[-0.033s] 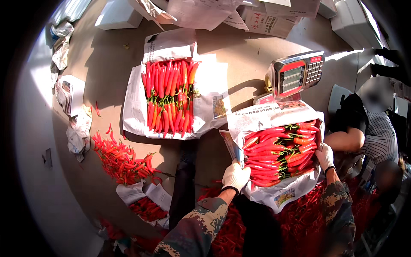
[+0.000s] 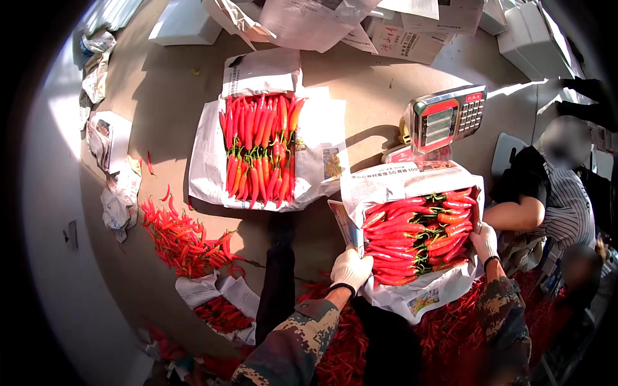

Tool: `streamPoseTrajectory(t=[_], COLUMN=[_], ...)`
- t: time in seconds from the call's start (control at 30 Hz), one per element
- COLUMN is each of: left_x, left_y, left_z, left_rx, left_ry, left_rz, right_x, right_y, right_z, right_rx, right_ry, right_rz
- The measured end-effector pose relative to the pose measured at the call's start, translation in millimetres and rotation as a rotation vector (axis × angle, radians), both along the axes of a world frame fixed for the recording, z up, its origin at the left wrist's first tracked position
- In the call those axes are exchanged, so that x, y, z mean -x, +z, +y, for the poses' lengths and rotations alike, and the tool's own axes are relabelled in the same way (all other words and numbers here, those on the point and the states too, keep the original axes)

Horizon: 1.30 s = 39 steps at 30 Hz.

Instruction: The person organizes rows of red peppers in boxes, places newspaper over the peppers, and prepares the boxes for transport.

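Note:
Between my gloved hands is a newspaper-lined box [image 2: 444,293], its walls mostly hidden by the paper. Long red chili peppers [image 2: 396,244] lie in it in two rows, green stems meeting in the middle. My left hand [image 2: 351,269] is closed on the box's near left side. On the right side my right hand [image 2: 484,243] grips the edge, its fingers partly hidden. Just behind the box stands a digital scale [image 2: 444,122] with a tilted display and keypad. A second paper-lined box [image 2: 205,174] of chili peppers, in two rows with stems inward, rests on the floor to the left.
Loose chili peppers [image 2: 183,241] are heaped at the left, beside a smaller paper-lined pack [image 2: 241,296]. More peppers [image 2: 450,321] cover the floor beneath my arms. White boxes [image 2: 531,38] and newspaper sheets [image 2: 309,22] lie at the back. A person in a striped top [image 2: 570,199] sits at right.
The surroundings sit slightly lower in the picture. Both hands keep their hold on the box, which has barely moved.

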<state>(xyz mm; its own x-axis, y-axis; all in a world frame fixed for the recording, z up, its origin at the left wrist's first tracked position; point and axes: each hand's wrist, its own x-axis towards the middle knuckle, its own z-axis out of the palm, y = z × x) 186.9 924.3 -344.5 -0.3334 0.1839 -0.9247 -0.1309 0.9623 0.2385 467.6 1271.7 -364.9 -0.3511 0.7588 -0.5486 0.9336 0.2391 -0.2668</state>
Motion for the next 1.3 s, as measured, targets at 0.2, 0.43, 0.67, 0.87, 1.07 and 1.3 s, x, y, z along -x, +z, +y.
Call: streamPoseTrajectory(t=[0.2, 0.43, 0.67, 0.87, 1.07, 1.3], left_x=[70, 231, 421, 523, 531, 470], left_y=[71, 134, 159, 97, 26, 21], left_z=[-60, -128, -120, -141, -152, -179], left_rx=[0.016, 0.026, 0.047, 0.061, 0.009, -0.269], left_ry=[-0.11, -0.171, -0.229, -0.215, -0.102, 0.2], left_rz=[0.038, 0.134, 0.243, 0.338, 0.342, 0.9], right_x=[21, 164, 326, 444, 471, 475], right_y=[55, 110, 111, 66, 25, 61], right_z=[-84, -169, -205, -228, -228, -224], right_rx=[-0.032, 0.038, 0.052, 0.098, 0.055, -0.207], right_ry=[-0.059, -0.029, -0.068, -0.062, -0.008, 0.176], right_rz=[0.028, 0.087, 0.117, 0.172, 0.049, 0.141])
